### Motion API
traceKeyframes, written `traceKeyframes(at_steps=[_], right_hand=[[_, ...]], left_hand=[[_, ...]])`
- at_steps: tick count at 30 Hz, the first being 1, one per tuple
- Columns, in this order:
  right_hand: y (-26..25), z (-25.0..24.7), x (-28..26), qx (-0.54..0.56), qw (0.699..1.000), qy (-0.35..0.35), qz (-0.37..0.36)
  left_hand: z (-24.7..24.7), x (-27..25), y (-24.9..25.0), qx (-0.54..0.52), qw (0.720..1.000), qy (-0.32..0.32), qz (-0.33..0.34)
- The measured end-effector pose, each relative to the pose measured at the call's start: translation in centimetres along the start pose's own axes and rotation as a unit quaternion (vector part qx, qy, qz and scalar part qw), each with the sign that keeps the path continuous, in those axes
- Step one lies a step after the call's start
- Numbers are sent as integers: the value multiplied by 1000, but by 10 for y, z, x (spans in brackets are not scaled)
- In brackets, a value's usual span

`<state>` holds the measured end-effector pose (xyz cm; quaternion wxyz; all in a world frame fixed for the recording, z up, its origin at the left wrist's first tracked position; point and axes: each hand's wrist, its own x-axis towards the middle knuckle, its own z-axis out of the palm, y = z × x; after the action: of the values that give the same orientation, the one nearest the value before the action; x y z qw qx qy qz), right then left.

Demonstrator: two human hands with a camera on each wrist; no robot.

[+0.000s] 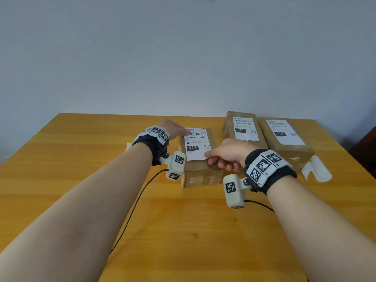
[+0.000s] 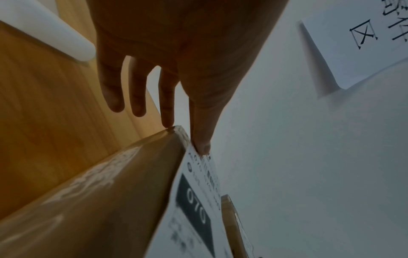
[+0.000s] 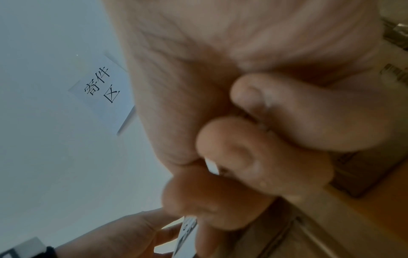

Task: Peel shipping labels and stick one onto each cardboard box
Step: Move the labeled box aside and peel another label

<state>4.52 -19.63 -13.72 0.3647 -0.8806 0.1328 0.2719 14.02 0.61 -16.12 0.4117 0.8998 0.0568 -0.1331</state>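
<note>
left hand (image 1: pixel 173 128): straight fingers (image 2: pixel 199 122) spread, fingertip pressing the far edge of the white paper shipping label (image 1: pixel 197 143) | right hand (image 1: pixel 225 154): curled, pinching label's near corner | label on the taped rectangular cardboard box (image 1: pixel 200 169), mid wooden table (image 1: pixel 81 159)

At frame centre, a brown cardboard box (image 1: pixel 200 159) carries a white shipping label (image 1: pixel 197 143) printed in black with a barcode, "070" on a dark block and a QR code. The bench (image 1: pixel 81 151) is honey-yellow wood grain. Black wrist straps (image 1: pixel 270 171) bear black-and-white square markers. The wall (image 1: pixel 183 58) is pale grey-blue.
</note>
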Motion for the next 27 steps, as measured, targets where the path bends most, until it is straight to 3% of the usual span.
traceKeyframes(at_steps=[27], right_hand=[[3,-1,5,0,1000,-8,5]], left_hand=[[11,5,-8,-37,999,-20,0]])
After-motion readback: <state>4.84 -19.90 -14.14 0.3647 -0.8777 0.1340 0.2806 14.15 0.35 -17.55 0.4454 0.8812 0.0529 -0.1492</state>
